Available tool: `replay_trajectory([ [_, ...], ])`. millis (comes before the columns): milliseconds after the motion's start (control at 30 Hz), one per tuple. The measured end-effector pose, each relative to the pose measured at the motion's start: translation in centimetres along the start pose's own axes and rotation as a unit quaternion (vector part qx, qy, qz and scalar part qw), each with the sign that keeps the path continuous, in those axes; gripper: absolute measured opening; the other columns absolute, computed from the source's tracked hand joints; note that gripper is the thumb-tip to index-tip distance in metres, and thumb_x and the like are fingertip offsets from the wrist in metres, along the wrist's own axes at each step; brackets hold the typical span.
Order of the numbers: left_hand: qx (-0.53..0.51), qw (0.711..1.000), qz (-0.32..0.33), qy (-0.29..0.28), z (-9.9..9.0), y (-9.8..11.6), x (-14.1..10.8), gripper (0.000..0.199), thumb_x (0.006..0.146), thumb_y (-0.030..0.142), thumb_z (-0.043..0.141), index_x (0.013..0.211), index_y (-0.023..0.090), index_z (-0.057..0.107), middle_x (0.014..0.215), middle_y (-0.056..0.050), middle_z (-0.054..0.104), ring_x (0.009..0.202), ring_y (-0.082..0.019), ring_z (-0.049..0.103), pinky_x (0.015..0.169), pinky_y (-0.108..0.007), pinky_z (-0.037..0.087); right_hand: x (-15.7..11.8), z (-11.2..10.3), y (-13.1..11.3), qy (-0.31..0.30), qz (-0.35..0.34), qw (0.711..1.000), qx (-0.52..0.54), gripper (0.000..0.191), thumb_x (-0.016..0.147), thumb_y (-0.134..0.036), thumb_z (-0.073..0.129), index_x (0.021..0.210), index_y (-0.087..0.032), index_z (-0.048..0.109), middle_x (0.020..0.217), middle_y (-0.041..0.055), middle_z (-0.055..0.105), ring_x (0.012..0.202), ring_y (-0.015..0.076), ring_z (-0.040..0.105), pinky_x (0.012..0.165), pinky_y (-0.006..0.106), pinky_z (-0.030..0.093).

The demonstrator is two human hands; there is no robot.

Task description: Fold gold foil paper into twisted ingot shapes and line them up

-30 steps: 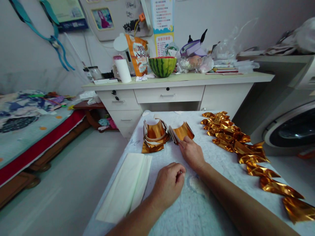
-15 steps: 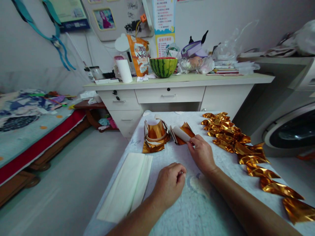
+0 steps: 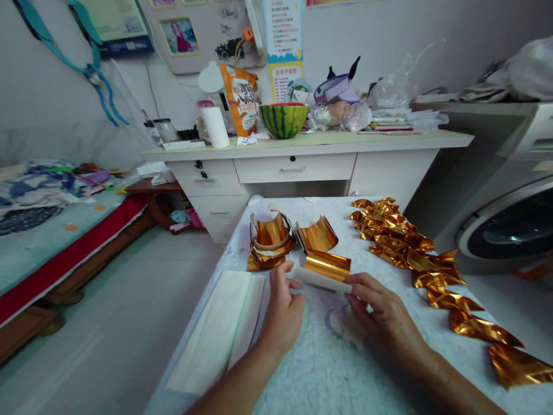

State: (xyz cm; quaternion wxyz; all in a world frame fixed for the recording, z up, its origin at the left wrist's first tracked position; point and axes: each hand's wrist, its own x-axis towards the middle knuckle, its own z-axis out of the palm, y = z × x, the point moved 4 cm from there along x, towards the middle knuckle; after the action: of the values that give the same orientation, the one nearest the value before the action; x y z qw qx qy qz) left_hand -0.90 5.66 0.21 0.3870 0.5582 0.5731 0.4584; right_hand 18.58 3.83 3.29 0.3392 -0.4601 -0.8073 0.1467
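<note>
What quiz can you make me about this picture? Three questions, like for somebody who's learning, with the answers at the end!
1. True or false: the right hand holds a curled gold-and-white sheet.
2. Which of these is closest to the left hand?
A. washing machine
B. pale flat sheets
C. twisted gold pieces
3. Fill in: a cut, green-striped ____ sits on the desk.

Key: 1. True. 2. B. 3. watermelon.

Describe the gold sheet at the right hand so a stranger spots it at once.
On the pale cloth-covered table, find the right hand. It holds the curled gold sheet, whose near edge shows white. Unlike the curled stacks beyond and folded pieces rightward, it alone is held.
</note>
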Motion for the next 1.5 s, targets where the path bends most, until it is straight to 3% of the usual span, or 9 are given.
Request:
replay_trajectory([
  [167,0.037,0.998,0.053,-0.012,-0.2,0.5,0.2,0.054,0.06,-0.002,0.041,0.104,0.023,0.057,0.116,-0.005,0.048,0.114,-0.021,0.047,0.095,-0.033,0.037,-0.4,0.5,-0.1,-0.042,0.001,0.998,0.038,0.024,0.084,-0.004,0.043,0.09,-0.022,0.058,0.098,0.0054,0.058,0.083,0.016,0.06,0.07,0.026,0.047],
  [267,0.029,0.998,0.037,-0.039,-0.5,0.4,0.3,0.044,0.06,0.0,0.043,0.096,0.021,0.06,0.108,-0.004,0.053,0.109,-0.021,0.05,0.093,-0.032,0.038,-0.6,0.8,0.5,-0.054,0.001,0.997,0.059,0.034,0.078,-0.001,0.041,0.098,-0.023,0.059,0.097,0.0044,0.058,0.087,0.0172,0.059,0.074,0.028,0.048],
  [433,-0.055,0.993,0.011,-0.105,-0.8,1.2,0.2,0.014,0.085,0.026,0.049,0.09,0.019,0.06,0.089,-0.002,0.062,0.09,-0.02,0.057,0.083,-0.03,0.042,-0.4,0.3,3.1,0.076,0.111,0.991,-0.017,0.02,0.085,-0.014,0.045,0.098,-0.021,0.057,0.093,0.0055,0.059,0.088,0.0216,0.057,0.079,0.036,0.047],
  [567,-0.076,0.992,0.028,-0.097,-0.9,1.8,0.1,0.032,0.094,0.041,0.042,0.081,0.017,0.058,0.077,-0.002,0.062,0.08,-0.018,0.058,0.077,-0.028,0.043,0.2,0.6,3.9,0.092,0.14,0.985,-0.033,0.033,0.083,-0.032,0.059,0.113,-0.019,0.056,0.103,0.0094,0.06,0.096,0.0265,0.056,0.086,0.044,0.046],
  [833,0.039,0.991,0.054,-0.114,-0.5,2.0,-0.4,0.031,0.094,0.038,0.044,0.075,0.018,0.057,0.068,0.001,0.059,0.068,-0.015,0.056,0.066,-0.025,0.04,0.6,1.2,4.1,0.071,0.133,0.988,0.041,0.012,0.084,-0.023,0.053,0.08,-0.022,0.065,0.088,0.0044,0.062,0.085,0.021,0.058,0.079,0.036,0.047],
  [967,0.09,0.993,0.068,-0.046,-0.8,1.7,-0.2,0.008,0.084,0.026,0.056,0.087,0.019,0.055,0.083,0.0,0.059,0.077,-0.016,0.055,0.074,-0.027,0.042,0.2,0.7,4.5,0.083,0.19,0.972,0.115,0.019,0.086,-0.035,0.053,0.082,-0.02,0.064,0.078,0.0026,0.063,0.068,0.0178,0.058,0.064,0.03,0.047],
  [1133,0.13,0.989,0.073,0.01,-1.2,1.3,0.1,0.041,0.071,0.016,0.064,0.11,0.021,0.051,0.108,-0.004,0.055,0.084,-0.017,0.052,0.08,-0.031,0.044,-0.2,0.2,4.6,0.102,0.254,0.94,0.205,0.03,0.085,-0.047,0.057,0.086,-0.018,0.064,0.061,0.0,0.062,0.056,0.0163,0.057,0.053,0.027,0.044],
  [1400,0.161,0.983,0.083,-0.041,-1.2,0.8,0.8,0.018,0.071,0.007,0.059,0.083,0.02,0.064,0.091,-0.001,0.057,0.089,-0.017,0.057,0.082,-0.029,0.043,0.0,-0.8,4.0,0.118,0.213,0.927,0.286,0.026,0.081,-0.044,0.066,0.086,-0.019,0.068,0.079,0.0055,0.071,0.071,0.0181,0.065,0.065,0.028,0.053],
  [1500,0.18,0.98,0.057,-0.06,-1.2,0.4,1.1,0.012,0.072,0.01,0.061,0.079,0.019,0.067,0.076,0.001,0.058,0.073,-0.015,0.057,0.069,-0.025,0.041,0.1,-1.2,3.8,0.117,0.206,0.925,0.297,0.027,0.08,-0.046,0.068,0.085,-0.02,0.07,0.088,0.0077,0.073,0.08,0.0207,0.067,0.072,0.03,0.055],
])
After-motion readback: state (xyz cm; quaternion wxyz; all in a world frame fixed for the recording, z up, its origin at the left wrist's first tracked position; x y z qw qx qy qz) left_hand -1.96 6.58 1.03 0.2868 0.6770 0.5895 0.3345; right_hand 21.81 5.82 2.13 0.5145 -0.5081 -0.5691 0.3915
